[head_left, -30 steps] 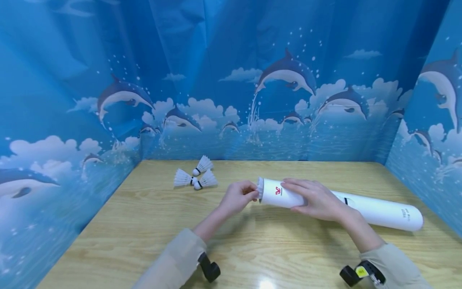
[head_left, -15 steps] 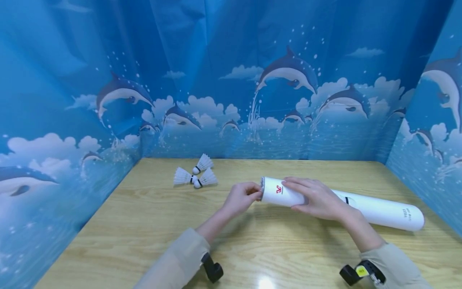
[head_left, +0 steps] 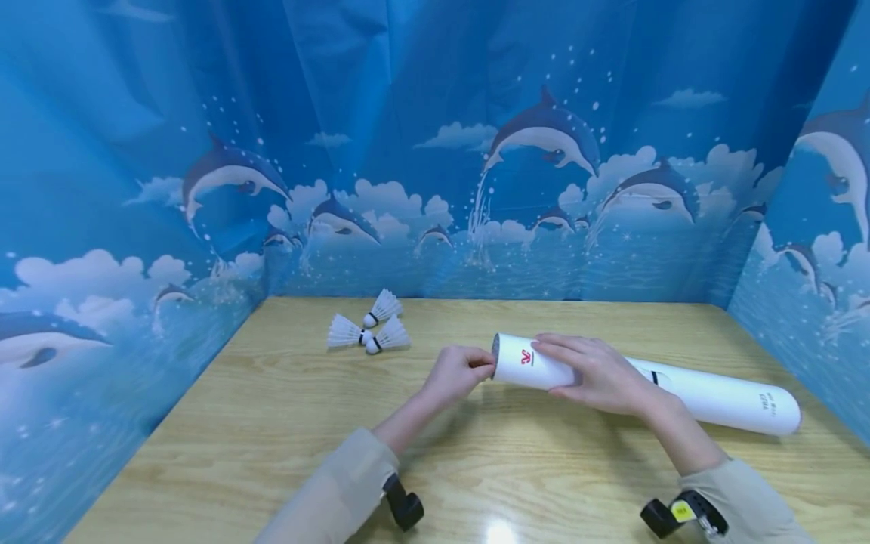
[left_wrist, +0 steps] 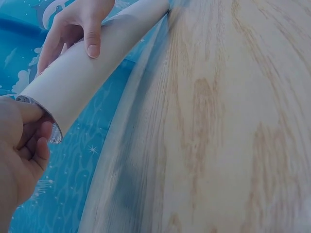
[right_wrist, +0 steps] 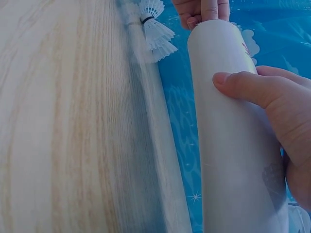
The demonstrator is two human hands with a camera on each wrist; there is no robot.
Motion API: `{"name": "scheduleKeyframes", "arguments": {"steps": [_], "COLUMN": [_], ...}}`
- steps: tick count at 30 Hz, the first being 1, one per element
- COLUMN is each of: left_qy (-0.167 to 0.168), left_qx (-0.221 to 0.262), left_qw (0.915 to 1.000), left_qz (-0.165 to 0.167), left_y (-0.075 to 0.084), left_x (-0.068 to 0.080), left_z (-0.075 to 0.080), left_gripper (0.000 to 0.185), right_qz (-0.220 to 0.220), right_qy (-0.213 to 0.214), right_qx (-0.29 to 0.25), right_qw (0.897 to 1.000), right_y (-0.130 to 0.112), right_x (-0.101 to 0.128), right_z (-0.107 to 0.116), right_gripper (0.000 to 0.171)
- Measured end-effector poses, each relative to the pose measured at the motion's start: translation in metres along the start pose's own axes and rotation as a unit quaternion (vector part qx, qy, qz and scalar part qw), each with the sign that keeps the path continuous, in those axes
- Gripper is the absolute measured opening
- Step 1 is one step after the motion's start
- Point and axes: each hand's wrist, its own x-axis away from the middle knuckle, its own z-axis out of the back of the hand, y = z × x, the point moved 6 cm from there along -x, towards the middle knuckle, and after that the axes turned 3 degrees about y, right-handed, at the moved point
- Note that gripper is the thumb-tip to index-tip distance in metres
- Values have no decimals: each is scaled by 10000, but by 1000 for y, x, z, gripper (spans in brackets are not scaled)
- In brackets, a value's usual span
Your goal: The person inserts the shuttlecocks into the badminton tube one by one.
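Observation:
A long white shuttlecock tube (head_left: pixel 723 397) with a red logo lies slanted over the table, its mouth towards the left. My right hand (head_left: pixel 601 376) grips it from above behind the mouth; in the right wrist view the thumb (right_wrist: pixel 238 86) lies along its near side. At the rim is my left hand (head_left: pixel 458 372). One straight finger (left_wrist: pixel 31 111) reaches into the mouth, its tip hidden, while the other fingers are curled outside. White feather edges (left_wrist: pixel 56 136) of a shuttlecock show just inside the rim.
Three white shuttlecocks (head_left: pixel 370 329) with black bands lie bunched towards the back left of the wooden table (head_left: pixel 272 423). A blue dolphin-print curtain (head_left: pixel 408 151) stands behind the table and along both sides. A black device is strapped at each wrist.
The feathered end of a shuttlecock stuck out of the tube mouth a second ago and has slid inside. My left hand has followed it slightly rightwards. The right hand keeps its grip.

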Motion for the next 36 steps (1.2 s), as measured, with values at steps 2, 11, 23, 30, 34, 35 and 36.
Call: {"name": "scheduleKeyframes", "arguments": {"steps": [2, 11, 23, 30, 34, 35, 36], "left_qy": [-4, -179, -306, -376, -308, -282, -249], "left_qx": [38, 58, 455, 776, 815, 813, 815], "left_qw": [10000, 9998, 9982, 9951, 9953, 9954, 9954], "left_qz": [-26, 100, 244, 487, 432, 432, 446], "left_y": [0, -2, -3, -6, -7, -7, -9], "left_x": [0, 1, 1, 2, 3, 3, 3], "left_z": [-1, -5, -2, 2, 10, 14, 17], "left_gripper": [12, 14, 15, 13, 17, 18, 19], "right_qz": [6, 159, 121, 62, 66, 78, 95], "right_qy": [19, 106, 77, 37, 38, 42, 45], "right_qx": [-8, 49, 5, 2, 39, 48, 52], "right_qw": [10000, 9998, 9999, 10000, 10000, 9999, 9999], "right_y": [0, -3, -2, -3, -3, -3, -4], "right_x": [0, 2, 1, 1, 1, 1, 1], "right_z": [1, 1, 3, 3, 3, 4, 4], "right_gripper": [76, 76, 77, 76, 76, 76, 76]}}
